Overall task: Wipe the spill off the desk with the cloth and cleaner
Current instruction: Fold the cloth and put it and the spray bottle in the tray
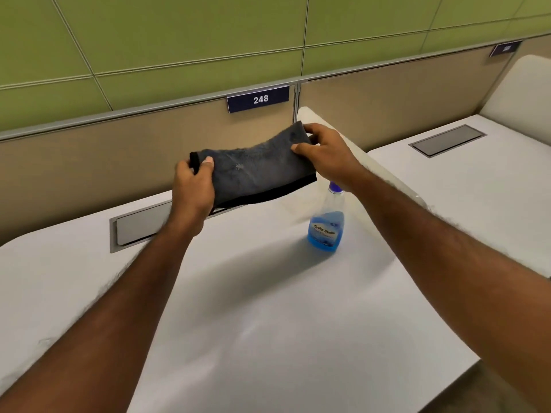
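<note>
**Holding one cloth above the table, one spray bottle beside it**

Reaching forward over a white table (268, 323), two bare forearms meet at a single dark grey cloth (256, 171) held in the air above the table's far half. The left hand (193, 189) has its grip closed on the cloth's left end, thumb on top. The right hand (323, 153) pinches the cloth's upper right corner between thumb and fingers. The cloth appears folded, with a black edge along its lower side. One clear spray bottle (326, 228) of blue cleaner stands upright on the table, just below the right wrist and apart from the cloth; its label is too blurred to read with certainty. One recessed grey hatch (137, 225) sits in the table behind the left hand, and a second hatch (447, 140) lies in the neighbouring table to the right. On the beige partition beyond, one blue sign (258, 99) reads "248"; a second sign (505, 49) farther right is illegible.
</note>
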Demonstrator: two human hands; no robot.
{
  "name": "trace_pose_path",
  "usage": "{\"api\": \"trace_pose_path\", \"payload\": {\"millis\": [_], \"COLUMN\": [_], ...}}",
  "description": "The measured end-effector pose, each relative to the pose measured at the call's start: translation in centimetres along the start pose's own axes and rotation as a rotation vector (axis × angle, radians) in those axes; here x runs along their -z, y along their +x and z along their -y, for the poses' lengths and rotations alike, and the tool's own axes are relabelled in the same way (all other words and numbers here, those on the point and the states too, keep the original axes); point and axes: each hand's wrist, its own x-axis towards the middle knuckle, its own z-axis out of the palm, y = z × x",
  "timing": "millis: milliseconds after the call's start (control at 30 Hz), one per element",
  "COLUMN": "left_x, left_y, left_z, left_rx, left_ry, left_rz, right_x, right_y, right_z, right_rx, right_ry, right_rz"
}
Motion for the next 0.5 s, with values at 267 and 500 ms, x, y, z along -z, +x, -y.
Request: {"api": "trace_pose_path", "payload": {"millis": [267,500], "left_x": [-6.4,-12.1], "left_y": [5.0,7.8], "left_z": [-1.3,0.8], "left_rx": [0.095,0.266], "left_ry": [-0.070,0.028], "left_rz": [0.029,0.191], "right_x": [4.1,5.5], "right_y": [9.2,13.5], "right_z": [-1.9,-8.7], "right_rx": [-0.056,-0.257], "right_ry": [0.024,-0.045], "right_rz": [0.095,0.072]}}
